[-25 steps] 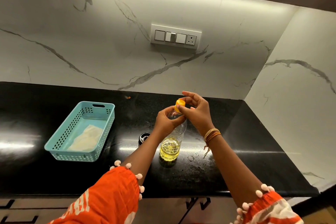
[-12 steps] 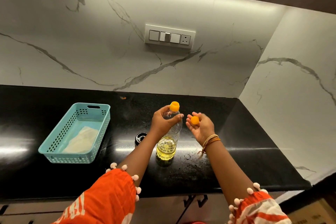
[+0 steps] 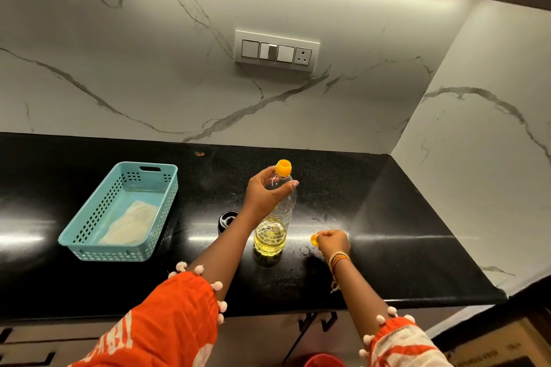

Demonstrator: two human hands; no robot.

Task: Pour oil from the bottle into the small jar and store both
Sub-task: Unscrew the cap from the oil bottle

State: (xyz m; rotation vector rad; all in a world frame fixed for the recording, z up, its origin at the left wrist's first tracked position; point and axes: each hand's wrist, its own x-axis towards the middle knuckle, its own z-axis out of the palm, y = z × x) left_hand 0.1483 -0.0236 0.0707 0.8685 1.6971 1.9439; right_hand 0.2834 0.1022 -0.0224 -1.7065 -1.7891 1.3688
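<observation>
A clear plastic oil bottle (image 3: 272, 235) stands upright on the black counter (image 3: 402, 217), about a third full of yellow oil, with an orange spout (image 3: 283, 167) at its neck. My left hand (image 3: 267, 192) grips the bottle's shoulder. My right hand (image 3: 332, 241) is down at the counter just right of the bottle, pinching the small orange cap (image 3: 314, 239). A small dark jar (image 3: 228, 219) sits left of the bottle, partly hidden behind my left forearm.
A light blue perforated basket (image 3: 122, 211) with a white cloth inside lies at the left of the counter. A marble wall with a switch panel (image 3: 276, 50) rises behind, and another marble wall closes the right side. The counter's front edge runs below my arms.
My right hand took the orange cap off the bottle top, then carried it down to the counter at the bottle's right. My left hand has kept its hold on the bottle.
</observation>
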